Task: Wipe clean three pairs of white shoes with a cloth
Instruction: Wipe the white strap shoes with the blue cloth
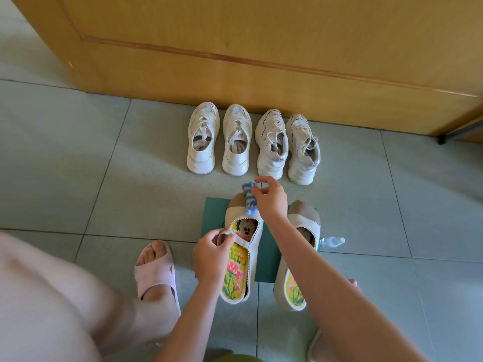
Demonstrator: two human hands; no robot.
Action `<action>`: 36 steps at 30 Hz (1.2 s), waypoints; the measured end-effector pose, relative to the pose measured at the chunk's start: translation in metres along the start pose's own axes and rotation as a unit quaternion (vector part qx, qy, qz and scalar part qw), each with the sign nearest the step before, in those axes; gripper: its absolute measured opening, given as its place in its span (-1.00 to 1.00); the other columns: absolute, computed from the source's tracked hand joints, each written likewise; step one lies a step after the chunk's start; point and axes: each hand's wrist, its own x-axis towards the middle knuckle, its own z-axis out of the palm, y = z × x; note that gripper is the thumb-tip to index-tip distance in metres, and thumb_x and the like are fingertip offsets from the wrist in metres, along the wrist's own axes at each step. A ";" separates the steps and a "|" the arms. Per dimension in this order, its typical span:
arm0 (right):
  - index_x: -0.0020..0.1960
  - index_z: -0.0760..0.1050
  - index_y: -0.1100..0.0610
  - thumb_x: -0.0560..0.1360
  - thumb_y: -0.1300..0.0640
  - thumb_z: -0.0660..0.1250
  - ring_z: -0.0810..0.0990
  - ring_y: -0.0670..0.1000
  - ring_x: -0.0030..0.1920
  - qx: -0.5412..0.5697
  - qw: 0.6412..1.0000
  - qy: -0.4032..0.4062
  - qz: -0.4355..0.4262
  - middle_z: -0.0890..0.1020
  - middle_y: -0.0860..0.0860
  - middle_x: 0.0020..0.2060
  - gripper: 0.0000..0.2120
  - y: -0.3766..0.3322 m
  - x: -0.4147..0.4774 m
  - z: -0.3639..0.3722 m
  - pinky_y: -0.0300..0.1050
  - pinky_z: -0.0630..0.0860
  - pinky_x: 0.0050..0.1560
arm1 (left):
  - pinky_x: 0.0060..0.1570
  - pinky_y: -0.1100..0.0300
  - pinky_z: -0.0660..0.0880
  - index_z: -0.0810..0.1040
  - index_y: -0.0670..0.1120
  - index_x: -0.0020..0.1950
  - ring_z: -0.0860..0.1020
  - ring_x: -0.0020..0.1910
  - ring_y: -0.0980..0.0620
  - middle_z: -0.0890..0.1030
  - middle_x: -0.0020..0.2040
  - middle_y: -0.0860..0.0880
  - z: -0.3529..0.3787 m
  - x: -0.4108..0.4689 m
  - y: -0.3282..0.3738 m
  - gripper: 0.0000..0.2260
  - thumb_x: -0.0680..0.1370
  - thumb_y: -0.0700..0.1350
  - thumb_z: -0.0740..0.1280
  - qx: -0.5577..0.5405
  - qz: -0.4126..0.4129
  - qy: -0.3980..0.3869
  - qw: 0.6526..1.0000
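the left hand [211, 257] pinches the cream slip-on [235, 214] by its opening rim on the green mat's [213, 218] left half; the right hand [270, 202] grips a crumpled blue-striped cloth [249, 198] against its rounded tan toe. two chunky laced pairs [236, 142] stand beyond the mat's far edge.

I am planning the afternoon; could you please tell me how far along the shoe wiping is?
Done: nothing I can confirm. In hand: the left hand grips the cream slip-on shoe with a tan toe cap while the right hand holds the blue-and-white cloth at its toe. Left: its mate on the green mat, and possibly the smooth white lace-up pair and the chunky-soled white lace-up pair by the wooden door.
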 end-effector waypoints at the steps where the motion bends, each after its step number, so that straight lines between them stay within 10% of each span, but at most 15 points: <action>1: 0.15 0.50 0.03 0.52 0.17 0.28 0.54 -0.06 -0.25 -0.029 0.999 0.008 -0.009 0.61 0.03 -0.07 -0.79 0.003 0.000 -0.001 -0.19 0.43 -0.32 | -0.23 0.15 0.56 0.62 -0.04 0.04 0.59 -0.19 0.06 0.65 -0.17 0.02 0.000 0.000 0.000 -0.71 0.47 0.13 0.36 0.000 0.001 0.000 1.000; 17: 0.24 0.51 0.28 0.50 0.30 0.30 0.41 0.16 0.23 -0.208 0.957 -0.095 -0.181 0.51 0.17 0.18 -0.69 0.022 -0.011 -0.004 -0.12 0.37 0.25 | -0.30 0.26 0.49 0.61 0.00 -0.01 0.57 -0.24 0.13 0.63 -0.21 0.06 -0.001 -0.003 0.003 -0.77 0.49 0.12 0.34 0.006 -0.003 0.000 1.000; 24: 0.17 0.55 0.30 0.49 0.33 0.31 0.51 0.15 0.11 -0.133 0.983 -0.034 -0.125 0.53 0.19 0.09 -0.74 0.036 -0.028 -0.008 -0.15 0.46 0.10 | -0.33 0.27 0.45 0.62 -0.02 -0.05 0.55 -0.26 0.14 0.62 -0.24 0.07 -0.002 -0.004 0.004 -0.79 0.49 0.09 0.35 -0.006 0.002 0.001 1.000; 30: 0.10 0.60 0.23 0.52 0.28 0.28 0.51 -0.13 -0.36 -0.103 0.991 -0.086 -0.021 0.61 0.04 -0.24 -0.80 0.058 -0.040 -0.030 -0.48 0.38 -0.41 | -0.30 0.26 0.46 0.62 -0.04 0.00 0.57 -0.22 0.08 0.63 -0.19 0.04 -0.002 -0.003 0.003 -0.78 0.50 0.07 0.35 -0.016 0.007 -0.006 1.000; 36: 0.24 0.54 0.12 0.50 0.24 0.32 0.58 -0.02 -0.05 -0.002 0.999 -0.001 -0.049 0.61 0.01 -0.04 -0.69 0.023 -0.008 -0.034 -0.41 0.44 -0.14 | -0.18 0.20 0.52 0.59 -0.01 0.16 0.58 -0.09 0.06 0.65 -0.03 0.03 -0.001 0.000 -0.001 -0.70 0.50 0.10 0.33 0.010 0.011 -0.010 1.000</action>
